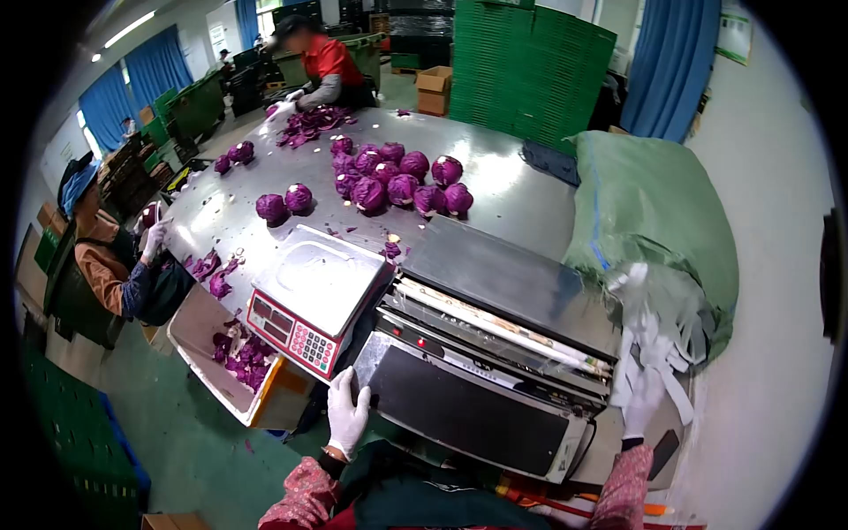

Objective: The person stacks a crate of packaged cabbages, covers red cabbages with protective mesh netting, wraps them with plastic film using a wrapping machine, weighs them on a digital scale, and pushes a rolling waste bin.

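Observation:
My left hand (347,413), in a white glove, is at the front left corner of a film wrapping machine (468,402). Its fingers are stretched out with the thumb apart, and it holds nothing. To the right, my gloved right hand (647,402) reaches in among white strips (652,340) that spill from the torn end of a green woven sack (658,203). Its fingers blend with the strips, so their grip is unclear. Beside my left hand stands a red and white digital scale (322,265) with a bare metal pan. Clear film and a roll lie across the wrapper's middle.
Several red cabbages (402,188) sit on the steel table (521,212). A foam box (208,367) with purple leaves stands at lower left. One co-worker (327,66) is across the table, another (110,243) at its left. Green crates (530,71) are stacked behind.

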`<state>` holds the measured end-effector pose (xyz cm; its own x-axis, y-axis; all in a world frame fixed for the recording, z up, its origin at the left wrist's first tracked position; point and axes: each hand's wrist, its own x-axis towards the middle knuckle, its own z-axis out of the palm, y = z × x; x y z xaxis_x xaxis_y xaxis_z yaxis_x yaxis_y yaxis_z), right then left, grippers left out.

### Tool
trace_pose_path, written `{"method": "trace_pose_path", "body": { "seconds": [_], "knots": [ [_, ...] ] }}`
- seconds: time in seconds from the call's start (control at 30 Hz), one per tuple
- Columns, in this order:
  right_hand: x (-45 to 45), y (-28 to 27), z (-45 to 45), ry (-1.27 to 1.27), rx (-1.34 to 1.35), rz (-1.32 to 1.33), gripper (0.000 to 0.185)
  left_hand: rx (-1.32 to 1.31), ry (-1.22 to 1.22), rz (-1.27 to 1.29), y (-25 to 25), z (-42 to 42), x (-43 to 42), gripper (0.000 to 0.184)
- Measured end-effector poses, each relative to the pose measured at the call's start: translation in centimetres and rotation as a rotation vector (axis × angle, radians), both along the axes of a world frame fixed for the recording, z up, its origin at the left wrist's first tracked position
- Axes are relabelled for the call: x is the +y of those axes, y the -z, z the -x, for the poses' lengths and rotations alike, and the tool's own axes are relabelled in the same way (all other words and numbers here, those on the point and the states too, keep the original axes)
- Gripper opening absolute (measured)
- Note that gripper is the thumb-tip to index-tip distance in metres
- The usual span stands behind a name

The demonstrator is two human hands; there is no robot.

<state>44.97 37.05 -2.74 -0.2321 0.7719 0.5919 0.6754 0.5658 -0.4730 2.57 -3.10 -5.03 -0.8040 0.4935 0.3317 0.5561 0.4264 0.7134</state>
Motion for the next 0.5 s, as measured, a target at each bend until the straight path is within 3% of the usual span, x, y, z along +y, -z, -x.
{"method": "trace_pose_path", "body": {
  "seconds": [0.1,0.17,0.23,0.33,0.4,0.5],
  "knots": [
    [-0.7,-5.2,0.5,0.056,0.591,0.078,0.026,-0.102,-0.02,-0.104,-1.2,2.6,-0.4,0.023],
    [-2.5,-9.0,0.1,0.19,0.429,-0.214,0.026,0.032,-0.016,-0.207,-4.8,5.6,0.8,0.018],
    [-5.8,-12.4,1.6,0.194,0.335,-0.223,0.025,-0.15,0.008,-0.26,-7.1,10.1,2.5,0.017],
    [-9.4,-13.4,7.0,0.097,0.093,-0.245,0.021,-0.19,0.218,-0.322,-9.2,18.7,8.0,0.019],
    [-11.8,-15.5,14.1,-0.116,-0.122,-0.334,0.015,-0.159,0.297,-0.254,-7.4,26.4,13.3,0.023],
    [-12.5,-14.6,20.4,-0.304,-0.203,-0.176,0.01,-0.094,0.256,-0.163,-1.8,38.7,22.7,0.034]
  ]
}}
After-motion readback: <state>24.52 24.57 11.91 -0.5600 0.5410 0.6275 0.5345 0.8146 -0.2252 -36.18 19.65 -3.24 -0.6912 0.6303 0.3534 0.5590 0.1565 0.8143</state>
